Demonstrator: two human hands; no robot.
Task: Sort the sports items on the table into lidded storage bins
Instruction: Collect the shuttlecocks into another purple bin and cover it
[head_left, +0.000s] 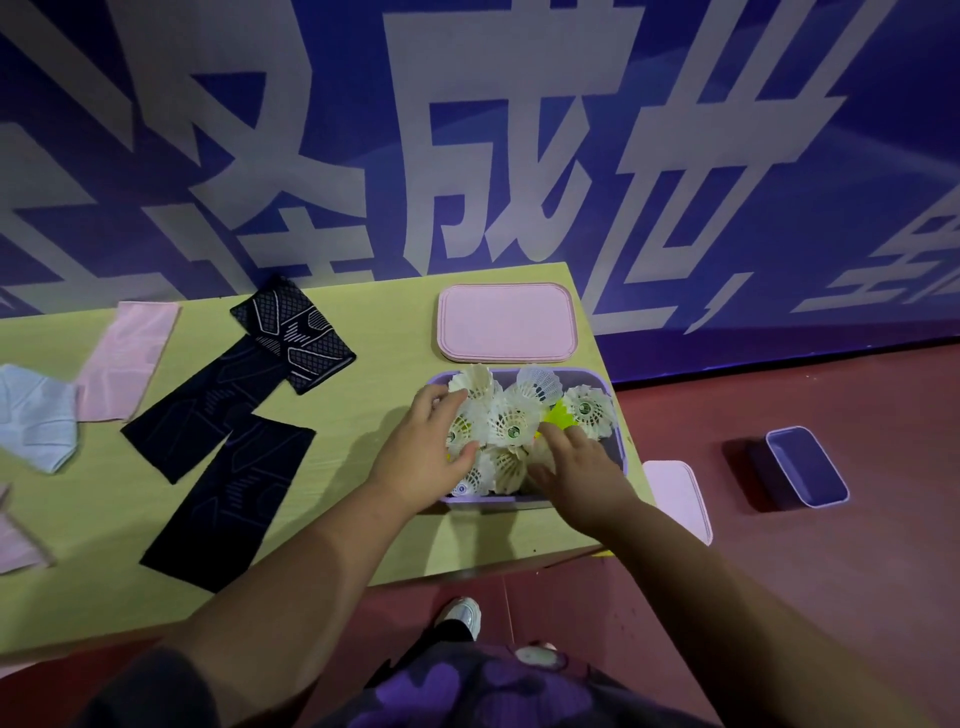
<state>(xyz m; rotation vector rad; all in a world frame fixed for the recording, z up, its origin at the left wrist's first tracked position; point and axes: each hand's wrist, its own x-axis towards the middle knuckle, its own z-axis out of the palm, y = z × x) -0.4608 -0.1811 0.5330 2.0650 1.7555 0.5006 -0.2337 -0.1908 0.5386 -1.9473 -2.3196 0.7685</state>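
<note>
The person's left hand (423, 452) lies palm down on a heap of white plastic shuttlecocks (511, 423), fingers spread and loose, pressing rather than gripping. The right hand (576, 460) rests the same way on the near right part of the heap, open and flat, with a yellow-green shuttlecock (563, 414) showing just beyond its fingertips. Both forearms reach in from below, angled toward each other.

The shuttlecocks fill an open lilac plastic storage bin (618, 441) at the desk's right end and stand above its rim. To do this step well, I judge the hands should settle the pile gently and evenly so the skirts nest below the rim without crushing, since the lid will not seat otherwise.

A pink rectangular lid (506, 322) lies flat on the yellow-green desk (384, 332), just behind the bin. Further left lie black patterned fabric sleeves (228, 431), a pale pink fabric sleeve (124, 358) and a light blue one (36, 415), unsorted. On the red floor to the right sit another empty lilac bin (802, 467) and a second pink lid (678, 493).
</note>
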